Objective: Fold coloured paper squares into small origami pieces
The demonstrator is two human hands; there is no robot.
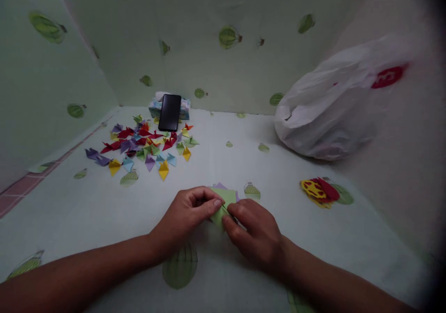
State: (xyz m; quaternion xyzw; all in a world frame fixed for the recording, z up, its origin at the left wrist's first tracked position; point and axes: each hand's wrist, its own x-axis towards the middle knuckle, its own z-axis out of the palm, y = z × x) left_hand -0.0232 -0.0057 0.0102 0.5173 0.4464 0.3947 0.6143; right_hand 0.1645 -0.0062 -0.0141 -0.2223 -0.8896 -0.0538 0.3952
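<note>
Two thumb-&-finger pinches, L hand (190,214) & R hand (257,233), hold green paper (219,218) btwn them, purple paper (219,185) just beyond; fold may skew if either slips, or rip w/ overpulling.

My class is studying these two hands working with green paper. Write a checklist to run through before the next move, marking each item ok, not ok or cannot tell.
1. Left hand grips the green paper: ok, pinched between thumb and finger.
2. Right hand is on the same paper: ok, fingertips at its edge.
3. Edges of that paper line up: cannot tell, the fingers cover part of it.
4. Folded paper pieces lie apart from the hands: ok, they are farther off to the left.
5. Those pieces are sorted by colour: not ok, colours are mixed.
6. White plastic bag is apart from the hands: ok, it sits farther right.
</note>
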